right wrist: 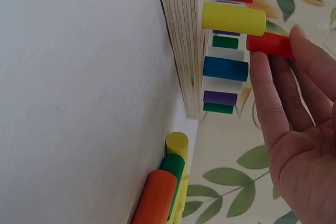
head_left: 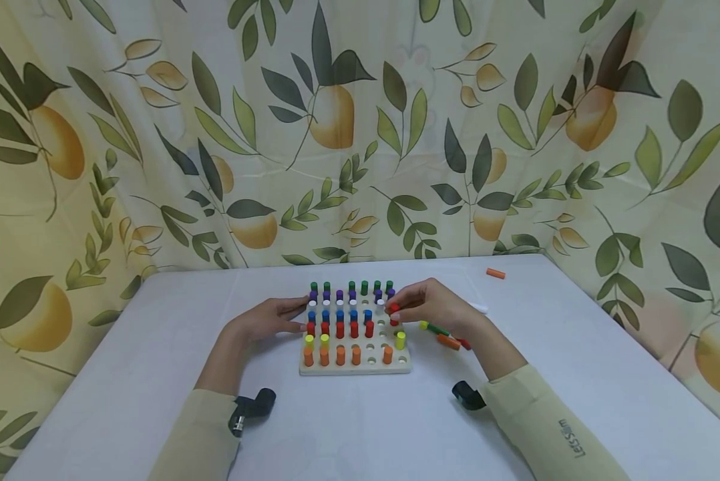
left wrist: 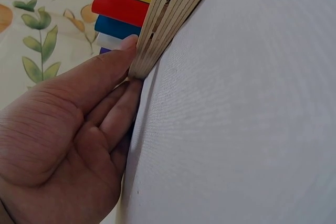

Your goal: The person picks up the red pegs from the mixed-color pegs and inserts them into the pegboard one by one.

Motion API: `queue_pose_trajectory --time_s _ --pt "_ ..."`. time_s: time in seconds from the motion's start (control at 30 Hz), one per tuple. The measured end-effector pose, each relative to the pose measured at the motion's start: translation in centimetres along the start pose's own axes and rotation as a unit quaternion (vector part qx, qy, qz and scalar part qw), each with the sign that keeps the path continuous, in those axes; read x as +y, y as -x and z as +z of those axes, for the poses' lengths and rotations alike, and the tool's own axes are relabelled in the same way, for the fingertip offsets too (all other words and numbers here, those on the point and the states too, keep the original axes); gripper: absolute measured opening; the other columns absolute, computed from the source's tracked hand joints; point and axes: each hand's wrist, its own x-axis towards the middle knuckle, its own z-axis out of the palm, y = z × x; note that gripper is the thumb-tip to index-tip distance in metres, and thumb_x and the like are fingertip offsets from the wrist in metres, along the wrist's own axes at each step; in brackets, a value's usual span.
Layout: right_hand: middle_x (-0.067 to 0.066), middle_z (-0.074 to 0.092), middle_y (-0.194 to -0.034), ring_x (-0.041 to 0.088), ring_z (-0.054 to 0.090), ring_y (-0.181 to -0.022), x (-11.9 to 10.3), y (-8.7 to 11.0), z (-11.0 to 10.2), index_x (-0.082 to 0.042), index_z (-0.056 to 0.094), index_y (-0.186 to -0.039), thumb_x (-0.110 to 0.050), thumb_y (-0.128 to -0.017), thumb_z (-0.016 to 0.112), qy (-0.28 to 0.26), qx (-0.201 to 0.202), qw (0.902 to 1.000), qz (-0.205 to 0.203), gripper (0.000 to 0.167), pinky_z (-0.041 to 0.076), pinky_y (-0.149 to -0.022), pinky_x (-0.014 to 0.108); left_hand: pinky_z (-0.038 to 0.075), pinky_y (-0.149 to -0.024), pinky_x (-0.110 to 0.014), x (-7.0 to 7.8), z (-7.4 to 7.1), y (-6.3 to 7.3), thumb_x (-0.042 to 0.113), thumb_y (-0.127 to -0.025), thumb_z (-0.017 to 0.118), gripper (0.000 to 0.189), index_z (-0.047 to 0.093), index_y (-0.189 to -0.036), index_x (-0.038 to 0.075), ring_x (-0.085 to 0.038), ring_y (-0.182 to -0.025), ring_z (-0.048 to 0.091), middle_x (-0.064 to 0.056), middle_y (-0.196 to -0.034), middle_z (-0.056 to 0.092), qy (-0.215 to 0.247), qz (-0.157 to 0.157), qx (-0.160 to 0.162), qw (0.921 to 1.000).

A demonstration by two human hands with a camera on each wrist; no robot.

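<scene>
A wooden pegboard (head_left: pixel 355 371) lies on the table with rows of green, purple, white, blue, red, yellow and orange pegs; some holes are bare. My left hand (head_left: pixel 258 318) rests at the board's left edge. In the left wrist view its thumb (left wrist: pixel 113 64) touches the top edge, and the other fingers lie against the side near the cloth. Over the right part of the board, my right hand (head_left: pixel 435 304) pinches a red peg (right wrist: pixel 270 44) between thumb and fingers. In the right wrist view that peg is apart from the board, near a standing yellow peg (right wrist: pixel 233 18).
Right of the board lie loose pegs: an orange one (head_left: pixel 448 342), a green one (head_left: pixel 438 329), and a red one (head_left: pixel 465 344) partly behind the right wrist. Another orange peg (head_left: pixel 495 273) lies near the table's far edge. A leaf-patterned curtain (head_left: pixel 360 200) hangs behind.
</scene>
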Motion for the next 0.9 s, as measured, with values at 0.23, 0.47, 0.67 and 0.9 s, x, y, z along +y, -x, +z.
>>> queue_pose_trajectory --time_s 0.23,0.47,0.67,0.9 --pt "0.003 0.075 -0.115 0.022 0.068 -0.109 -0.03 -0.43 0.26 -0.008 0.079 -0.117 -0.005 -0.095 0.075 0.001 -0.01 0.9999 0.003 0.022 0.055 -0.098 0.04 0.023 -0.122 -0.053 -0.07 -0.02 -0.09 0.017 -0.092 0.08 0.075 0.044 -0.158 0.011 -0.026 -0.151 0.031 -0.008 -0.159 0.044 0.003 0.005 -0.002 1.0" --pt "0.007 0.075 -0.117 0.024 0.069 -0.111 -0.23 -0.55 0.49 -0.005 0.077 -0.119 -0.002 -0.096 0.072 -0.021 -0.036 0.9989 -0.02 0.023 0.054 -0.1 0.042 0.022 -0.122 -0.053 -0.09 -0.07 -0.05 0.018 -0.092 0.08 0.075 0.044 -0.158 0.011 -0.026 -0.152 0.029 -0.007 -0.159 0.044 0.004 0.003 -0.001 1.0" --pt "0.005 0.075 -0.117 0.022 0.069 -0.11 -0.26 -0.62 0.61 -0.008 0.078 -0.118 -0.003 -0.094 0.075 -0.024 -0.055 0.9981 -0.016 0.025 0.053 -0.102 0.041 0.023 -0.122 -0.052 0.13 -0.04 0.08 0.015 -0.092 0.079 0.074 0.045 -0.157 0.01 -0.025 -0.151 0.031 -0.008 -0.158 0.045 0.015 0.003 -0.001 0.9999" --pt "0.005 0.075 -0.117 0.021 0.069 -0.11 -0.24 -0.65 0.89 -0.01 0.079 -0.118 -0.002 -0.094 0.075 -0.014 -0.058 0.9982 -0.007 0.026 0.051 -0.104 0.044 0.023 -0.122 -0.051 0.32 -0.02 0.15 0.013 -0.093 0.079 0.073 0.044 -0.158 0.01 -0.024 -0.151 0.032 -0.007 -0.158 0.045 0.021 -0.001 -0.002 0.9998"
